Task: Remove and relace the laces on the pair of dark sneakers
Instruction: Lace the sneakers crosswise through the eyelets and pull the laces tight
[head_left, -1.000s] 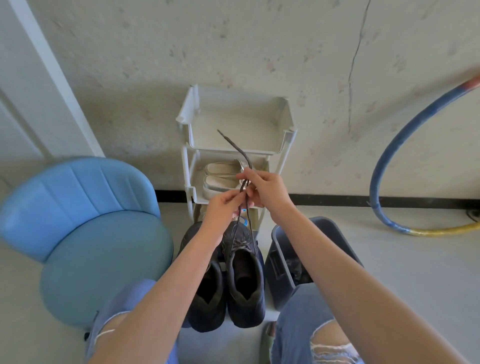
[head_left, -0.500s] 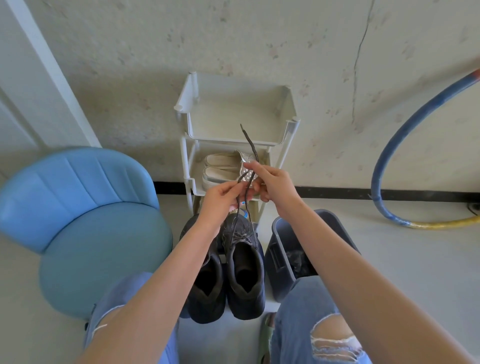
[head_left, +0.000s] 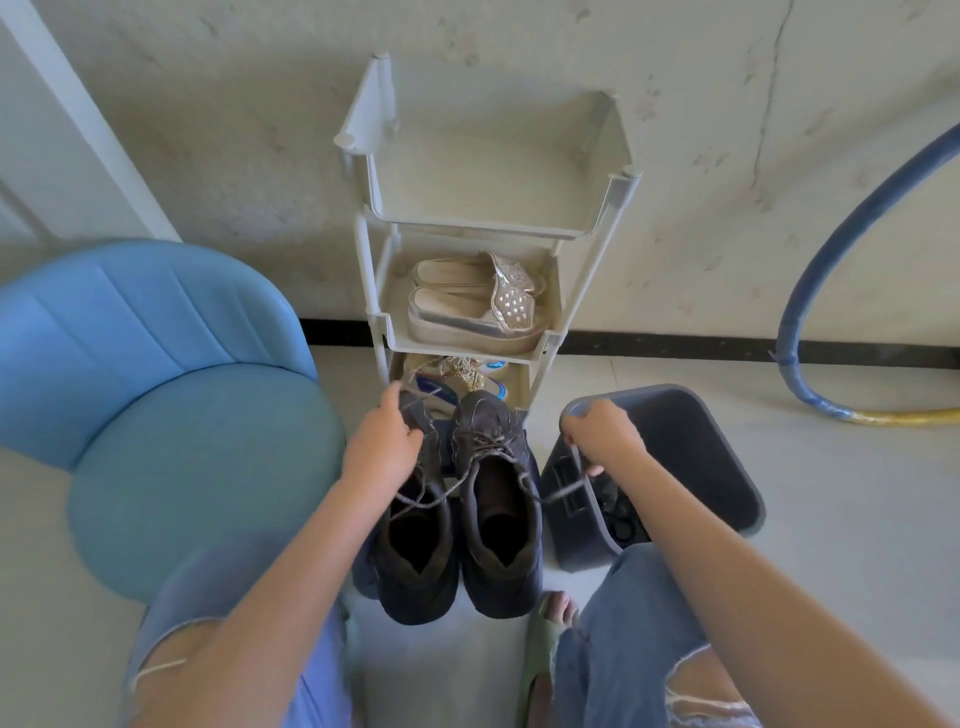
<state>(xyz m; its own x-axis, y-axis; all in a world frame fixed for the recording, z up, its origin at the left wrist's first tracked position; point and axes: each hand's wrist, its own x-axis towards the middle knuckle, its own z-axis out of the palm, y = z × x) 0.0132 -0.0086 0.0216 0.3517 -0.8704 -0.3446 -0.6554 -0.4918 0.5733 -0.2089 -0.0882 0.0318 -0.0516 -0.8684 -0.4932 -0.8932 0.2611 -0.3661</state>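
Pinching one lace (head_left: 558, 491) end, the right hand (head_left: 605, 436) is holding it out sideways from the dark sneakers (head_left: 498, 525), which are standing side by side at lower centre. The left hand (head_left: 382, 447) is curling over the other shoe's toe, and I cannot tell what it is holding. Looking thin, limp and frayed, the lace is probably asking for a pinch near its tip.

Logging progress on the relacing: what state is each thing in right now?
right sneaker: upright, laced, untied
lace: ends pulled out to both sides
left sneaker: upright, lacing mostly hidden
left hand: pinches one lace strand
right hand: pinches the other end
bin: open-topped
slippers: on the middle shelf of the rack
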